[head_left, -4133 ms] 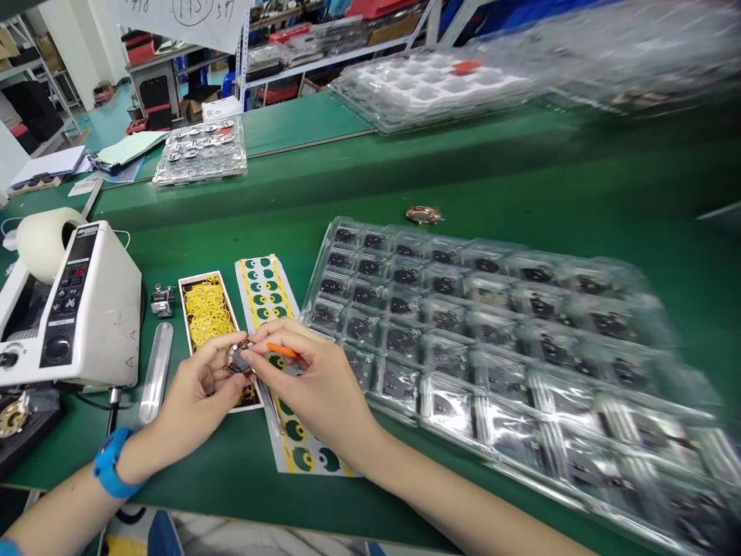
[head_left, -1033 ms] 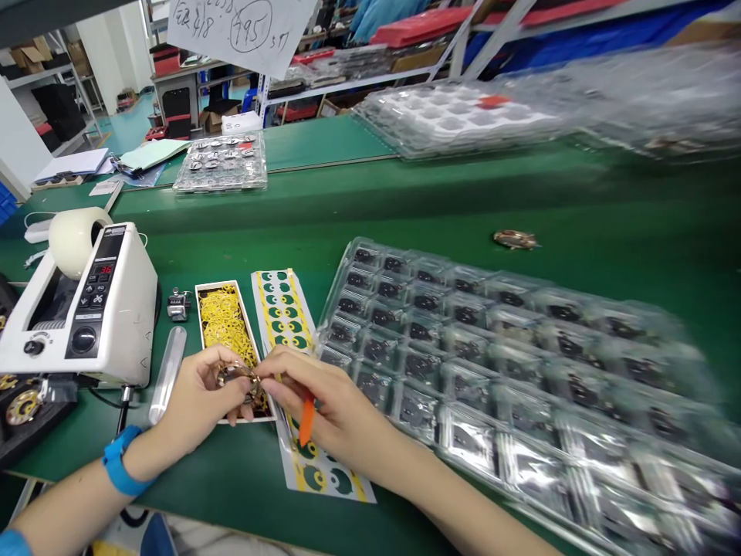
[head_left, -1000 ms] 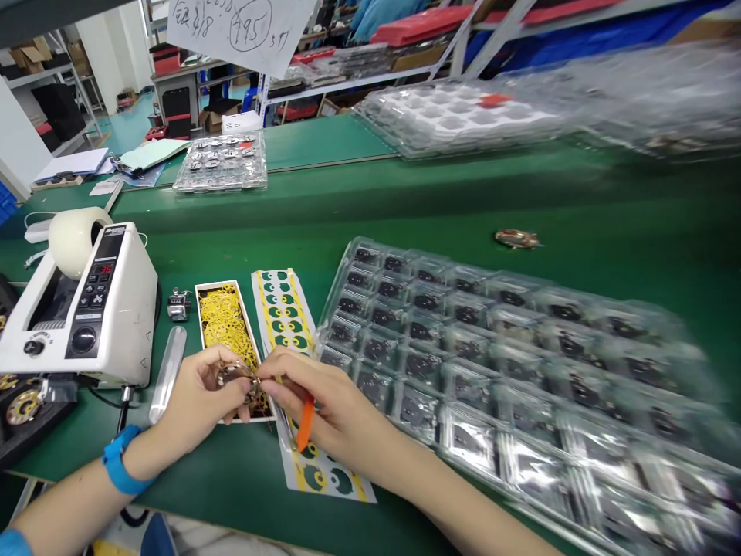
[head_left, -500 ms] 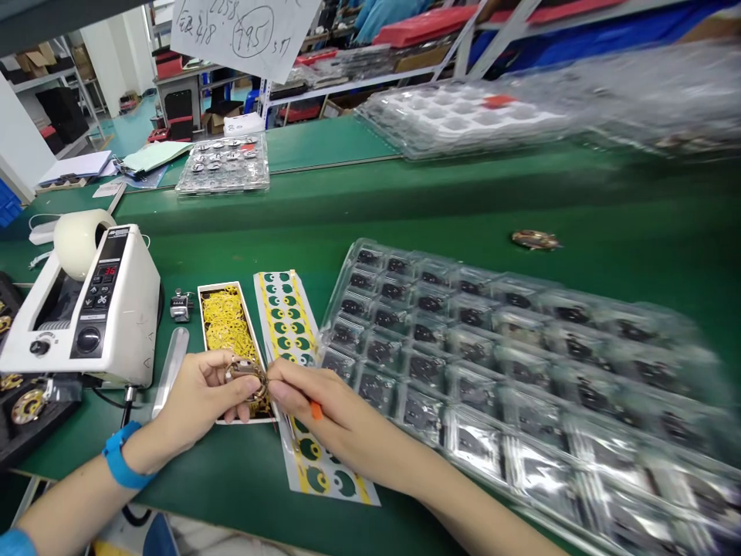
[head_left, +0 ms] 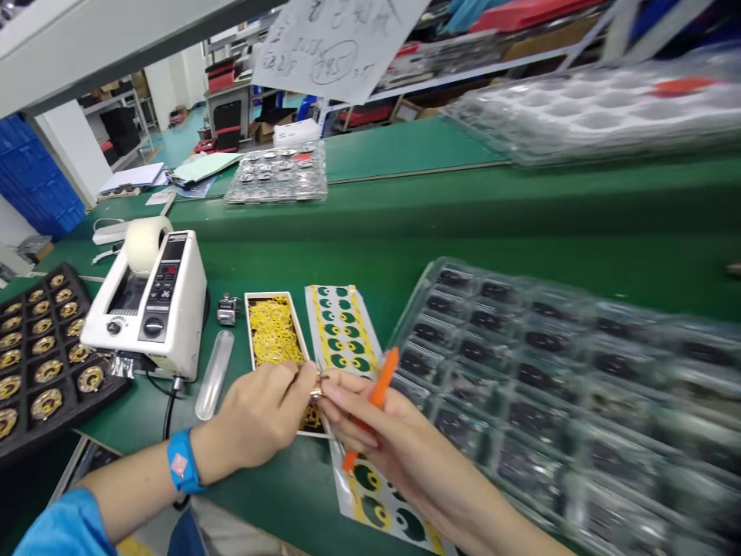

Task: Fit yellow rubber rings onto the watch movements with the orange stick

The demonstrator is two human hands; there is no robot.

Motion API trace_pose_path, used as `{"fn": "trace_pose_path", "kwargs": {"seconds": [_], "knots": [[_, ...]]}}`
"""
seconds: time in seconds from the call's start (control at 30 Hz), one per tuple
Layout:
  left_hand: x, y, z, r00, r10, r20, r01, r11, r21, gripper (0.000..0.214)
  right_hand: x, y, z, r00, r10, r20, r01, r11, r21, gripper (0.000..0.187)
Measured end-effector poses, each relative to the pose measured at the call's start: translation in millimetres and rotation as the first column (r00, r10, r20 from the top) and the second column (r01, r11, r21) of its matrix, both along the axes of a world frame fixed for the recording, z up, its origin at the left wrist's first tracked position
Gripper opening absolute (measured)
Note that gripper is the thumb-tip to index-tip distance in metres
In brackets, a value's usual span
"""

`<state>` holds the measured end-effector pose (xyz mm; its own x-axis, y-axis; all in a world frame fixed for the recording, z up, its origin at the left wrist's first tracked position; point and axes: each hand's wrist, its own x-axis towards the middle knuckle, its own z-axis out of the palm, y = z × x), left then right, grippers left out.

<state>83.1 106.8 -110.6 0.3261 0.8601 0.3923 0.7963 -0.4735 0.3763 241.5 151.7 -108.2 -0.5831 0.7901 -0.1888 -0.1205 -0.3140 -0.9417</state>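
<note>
My left hand is closed in a pinch on a small shiny round metal part, mostly hidden by the fingers. My right hand meets it there, thumb and fingertips at the part's right side. An orange stick-like tool is tucked through the fingers of my right hand and slants upward; its working end cannot be made out. Both hands hover over the lower end of a white box of yellow rings and a sheet of green and yellow stickers.
Left stand a white tape dispenser, a tally counter, a clear plastic strip and a black foam tray of gold round parts. A clear compartment tray of dark parts fills the right. More trays stand on the back ledge.
The view has swung left, so the bench appears further right. My left hand has turned its back upward over the metal part. The orange tool now shows much more in my right hand.
</note>
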Motion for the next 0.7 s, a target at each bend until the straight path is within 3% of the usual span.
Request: {"fn": "trace_pose_path", "kwargs": {"seconds": [0.1,0.13,0.17,0.23,0.3,0.33,0.37,0.43,0.57,0.63,0.7], "knots": [[-2.4,-23.4,5.8,0.969,0.075,0.236,-0.067,0.997,-0.038,0.037,7.1,3.4,-6.3,0.991,-0.066,0.121,0.029,0.958,0.284,0.045],[-7.1,-33.9,6.6,0.912,0.137,0.387,-0.104,0.989,-0.107,0.033,9.8,4.6,-9.2,0.978,-0.114,0.173,0.028,0.901,0.433,0.041],[-14.2,-45.0,6.6,0.803,0.234,0.548,-0.142,0.968,-0.207,0.028,12.2,5.4,-12.0,0.962,-0.181,0.202,0.030,0.813,0.582,0.035],[-34.6,-65.7,4.8,0.413,0.467,0.782,-0.180,0.884,-0.432,0.025,15.3,6.0,-16.7,0.936,-0.305,0.175,0.040,0.586,0.810,0.023],[-59.5,-80.4,3.1,0.001,0.570,0.821,-0.198,0.805,-0.559,0.038,16.4,6.1,-19.1,0.931,-0.349,0.104,0.051,0.407,0.912,0.014],[-71.6,-84.5,3.3,-0.131,0.570,0.812,-0.217,0.782,-0.584,0.043,16.7,6.3,-19.4,0.934,-0.346,0.087,0.045,0.358,0.933,0.011],[-82.5,-86.3,4.5,-0.208,0.559,0.803,-0.240,0.767,-0.596,0.046,17.1,6.9,-19.3,0.939,-0.331,0.093,0.023,0.331,0.943,0.008],[-98.0,-84.2,10.4,-0.245,0.551,0.798,-0.272,0.751,-0.602,0.047,18.7,9.1,-19.2,0.949,-0.282,0.143,-0.048,0.319,0.947,0.002],[-100.7,-74.0,32.6,-0.190,0.527,0.828,-0.347,0.753,-0.559,0.032,23.3,13.6,-19.3,0.944,-0.260,0.202,-0.109,0.332,0.937,0.009],[-93.3,-74.0,45.9,-0.048,0.496,0.867,-0.451,0.764,-0.462,0.028,24.5,14.5,-17.5,0.942,-0.286,0.178,-0.085,0.309,0.947,0.007],[-86.0,-77.1,58.7,0.225,0.474,0.851,-0.552,0.782,-0.289,0.028,24.4,15.1,-13.7,0.950,-0.277,0.144,-0.064,0.276,0.959,0.007]]}}
